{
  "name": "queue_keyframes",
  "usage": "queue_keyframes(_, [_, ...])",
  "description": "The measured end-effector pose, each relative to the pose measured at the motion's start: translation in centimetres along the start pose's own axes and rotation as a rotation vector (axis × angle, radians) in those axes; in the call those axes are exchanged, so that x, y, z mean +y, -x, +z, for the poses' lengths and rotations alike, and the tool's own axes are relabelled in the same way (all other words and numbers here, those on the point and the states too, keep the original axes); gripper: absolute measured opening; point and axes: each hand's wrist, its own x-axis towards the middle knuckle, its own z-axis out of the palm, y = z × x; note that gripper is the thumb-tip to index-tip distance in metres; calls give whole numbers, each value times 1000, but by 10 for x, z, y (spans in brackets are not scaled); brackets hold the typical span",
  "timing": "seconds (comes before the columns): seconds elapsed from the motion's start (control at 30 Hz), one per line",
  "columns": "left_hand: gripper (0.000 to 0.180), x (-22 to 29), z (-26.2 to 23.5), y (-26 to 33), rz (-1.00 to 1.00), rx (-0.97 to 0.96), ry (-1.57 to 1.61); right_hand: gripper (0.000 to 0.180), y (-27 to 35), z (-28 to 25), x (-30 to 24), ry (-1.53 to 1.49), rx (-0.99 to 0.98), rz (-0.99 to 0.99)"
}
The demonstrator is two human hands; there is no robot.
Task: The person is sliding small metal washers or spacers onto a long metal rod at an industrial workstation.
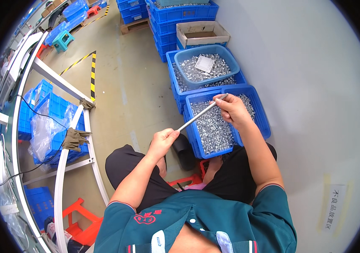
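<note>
Between my hands runs a slim, straight metal rod (201, 113), slanting up to the right. My left hand (163, 142) is closed around its lower end. At the upper end, my right hand (233, 110) pinches the rod between thumb and fingers. Beneath the rod and my right hand sits a blue crate (195, 141) heaped with small silvery metal parts (217, 137), which look like short sleeves or nuts. My right hand and forearm hide part of that heap.
Beyond stands a light-blue basin (235, 69) of similar parts with a white square piece (204, 64) on top. Farther off are a cardboard box (201, 31) and stacked blue crates (163, 36). A white-framed bench (62, 168) flanks my left, a wall (306, 84) my right.
</note>
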Motion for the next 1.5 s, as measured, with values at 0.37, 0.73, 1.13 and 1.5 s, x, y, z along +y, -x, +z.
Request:
queue_keyframes(0.37, [34,10,-7,1,-27,37,-13,20,-9,-33,-4,-232,150,172])
queue_keyframes(0.73, [36,13,-8,5,-6,5,-73,11,-10,-37,-3,-367,-29,19])
queue_keyframes(1.13, [36,11,-8,6,24,-4,-110,7,-2,-40,-18,-180,-88,-17])
queue_keyframes(1.5, [33,16,-7,6,34,47,-143,21,-1,-24,-9,-81,-259,112])
